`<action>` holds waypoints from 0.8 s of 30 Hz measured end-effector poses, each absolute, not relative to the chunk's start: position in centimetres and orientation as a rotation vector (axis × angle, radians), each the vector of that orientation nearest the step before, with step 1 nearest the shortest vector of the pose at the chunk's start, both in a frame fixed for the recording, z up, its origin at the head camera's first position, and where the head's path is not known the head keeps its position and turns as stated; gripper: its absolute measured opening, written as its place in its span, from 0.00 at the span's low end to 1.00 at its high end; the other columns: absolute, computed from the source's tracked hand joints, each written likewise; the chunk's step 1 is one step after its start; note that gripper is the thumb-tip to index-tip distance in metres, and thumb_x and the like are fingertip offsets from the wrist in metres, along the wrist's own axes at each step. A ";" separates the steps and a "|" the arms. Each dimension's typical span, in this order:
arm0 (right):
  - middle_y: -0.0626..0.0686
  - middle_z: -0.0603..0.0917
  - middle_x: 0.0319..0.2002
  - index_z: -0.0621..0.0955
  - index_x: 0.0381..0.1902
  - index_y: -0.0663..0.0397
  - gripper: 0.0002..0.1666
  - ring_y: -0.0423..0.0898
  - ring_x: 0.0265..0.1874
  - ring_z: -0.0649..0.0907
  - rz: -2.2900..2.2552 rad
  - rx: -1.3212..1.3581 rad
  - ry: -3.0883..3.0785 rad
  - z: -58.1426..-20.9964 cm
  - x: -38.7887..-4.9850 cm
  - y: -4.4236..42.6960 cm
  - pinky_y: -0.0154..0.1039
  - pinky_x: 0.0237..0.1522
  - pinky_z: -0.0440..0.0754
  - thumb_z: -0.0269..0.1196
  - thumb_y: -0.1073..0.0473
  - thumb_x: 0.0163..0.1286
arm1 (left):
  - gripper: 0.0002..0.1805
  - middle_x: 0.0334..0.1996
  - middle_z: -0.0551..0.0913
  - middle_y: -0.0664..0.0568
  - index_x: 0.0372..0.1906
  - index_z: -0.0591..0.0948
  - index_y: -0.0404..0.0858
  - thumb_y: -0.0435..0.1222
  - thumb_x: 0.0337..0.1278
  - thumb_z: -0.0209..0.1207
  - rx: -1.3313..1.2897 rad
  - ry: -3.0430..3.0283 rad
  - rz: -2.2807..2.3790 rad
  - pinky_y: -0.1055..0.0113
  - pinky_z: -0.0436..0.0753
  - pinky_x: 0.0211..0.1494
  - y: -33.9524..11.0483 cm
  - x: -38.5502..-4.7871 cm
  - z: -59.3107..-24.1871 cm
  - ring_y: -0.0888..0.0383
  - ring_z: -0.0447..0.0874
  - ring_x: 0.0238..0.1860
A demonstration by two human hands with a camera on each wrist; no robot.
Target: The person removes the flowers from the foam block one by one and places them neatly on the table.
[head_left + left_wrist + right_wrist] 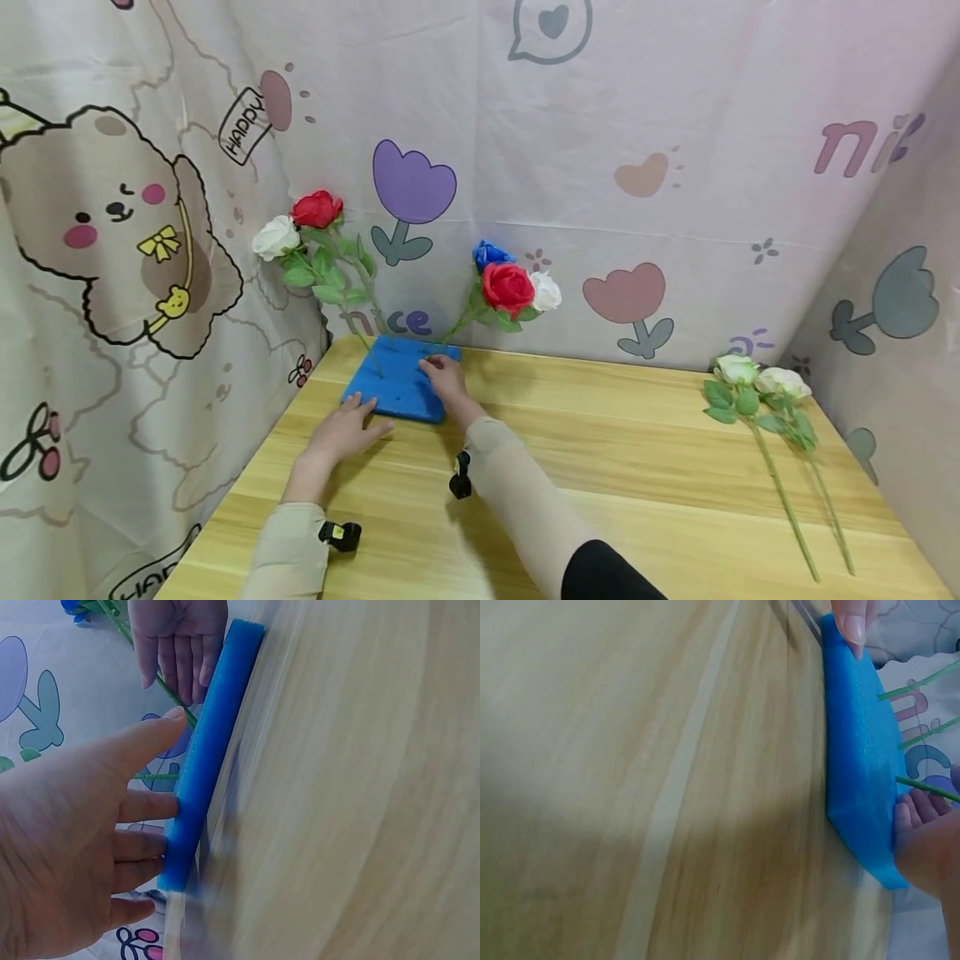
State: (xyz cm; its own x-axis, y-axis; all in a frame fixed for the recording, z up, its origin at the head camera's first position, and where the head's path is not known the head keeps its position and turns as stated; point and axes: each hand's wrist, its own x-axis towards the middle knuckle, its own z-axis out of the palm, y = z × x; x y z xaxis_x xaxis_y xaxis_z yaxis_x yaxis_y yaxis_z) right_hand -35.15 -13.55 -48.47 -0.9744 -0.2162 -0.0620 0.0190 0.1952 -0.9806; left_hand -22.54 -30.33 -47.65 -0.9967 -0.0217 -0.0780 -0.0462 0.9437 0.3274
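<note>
We see a printed curtain (480, 108) behind a wooden table (600, 467). On the table's far left part lies a blue block (408, 396); red, white and blue roses (507, 289) lean up from it, and two white roses (782, 383) lie well apart at right. The left hand (341, 429) touches the block's near edge, fingers spread. The right hand (448, 382) is at one green stem (922, 787); whether its fingers pinch it, we cannot tell.

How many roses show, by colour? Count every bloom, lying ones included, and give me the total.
Red roses: 2
Blue rose: 1
Whitish roses: 4, 2 of them lying down
Total: 7
</note>
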 end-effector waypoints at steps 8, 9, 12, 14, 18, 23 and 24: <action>0.54 0.86 0.39 0.85 0.43 0.56 0.13 0.43 0.34 0.80 -1.843 -0.238 2.466 -48.6 -35.0 -13.5 0.34 0.38 0.80 0.60 0.54 0.72 | 0.43 0.72 0.56 0.26 0.72 0.65 0.33 0.61 0.65 0.51 -0.051 3.041 0.519 0.35 0.64 0.69 -30.2 -22.5 -47.8 0.29 0.54 0.72; 0.54 0.86 0.39 0.85 0.43 0.56 0.13 0.43 0.34 0.80 -1.829 -0.238 2.480 -48.6 -35.0 -13.5 0.34 0.38 0.79 0.59 0.54 0.72 | 0.43 0.72 0.56 0.26 0.72 0.65 0.33 0.61 0.65 0.51 -0.052 3.043 0.520 0.35 0.64 0.69 -30.2 -22.5 -47.8 0.29 0.54 0.72; 0.53 0.86 0.40 0.86 0.43 0.55 0.13 0.45 0.37 0.81 -1.745 -0.274 2.580 -48.6 -34.9 -13.6 0.37 0.41 0.81 0.57 0.55 0.74 | 0.43 0.72 0.56 0.26 0.72 0.65 0.33 0.61 0.65 0.51 -0.049 3.054 0.517 0.35 0.64 0.70 -30.2 -22.5 -47.9 0.29 0.55 0.72; 0.54 0.87 0.40 0.86 0.43 0.56 0.14 0.47 0.39 0.83 -1.700 -0.335 2.657 -48.5 -34.8 -13.6 0.39 0.44 0.82 0.56 0.56 0.75 | 0.43 0.72 0.57 0.26 0.72 0.66 0.33 0.61 0.65 0.51 -0.048 3.058 0.519 0.36 0.64 0.70 -30.3 -22.5 -47.9 0.29 0.55 0.72; 0.54 0.87 0.37 0.87 0.43 0.58 0.15 0.48 0.38 0.83 -1.635 -0.412 2.761 -48.4 -34.7 -13.6 0.39 0.44 0.82 0.55 0.58 0.75 | 0.42 0.72 0.56 0.26 0.72 0.66 0.33 0.60 0.65 0.51 -0.047 3.058 0.515 0.36 0.64 0.69 -30.3 -22.4 -47.8 0.29 0.55 0.72; 0.51 0.85 0.32 0.87 0.41 0.56 0.15 0.43 0.31 0.78 -1.625 -0.418 2.803 -48.3 -34.5 -13.7 0.34 0.37 0.78 0.55 0.57 0.75 | 0.42 0.72 0.57 0.26 0.71 0.66 0.33 0.60 0.65 0.52 -0.047 3.062 0.520 0.36 0.64 0.70 -30.2 -22.3 -47.7 0.30 0.54 0.73; 0.51 0.84 0.30 0.86 0.40 0.57 0.14 0.42 0.29 0.77 -1.631 -0.435 2.814 -48.2 -34.5 -13.7 0.34 0.35 0.78 0.55 0.57 0.75 | 0.42 0.72 0.57 0.26 0.71 0.66 0.33 0.60 0.65 0.51 -0.044 3.063 0.516 0.36 0.64 0.70 -30.3 -22.4 -47.8 0.30 0.54 0.73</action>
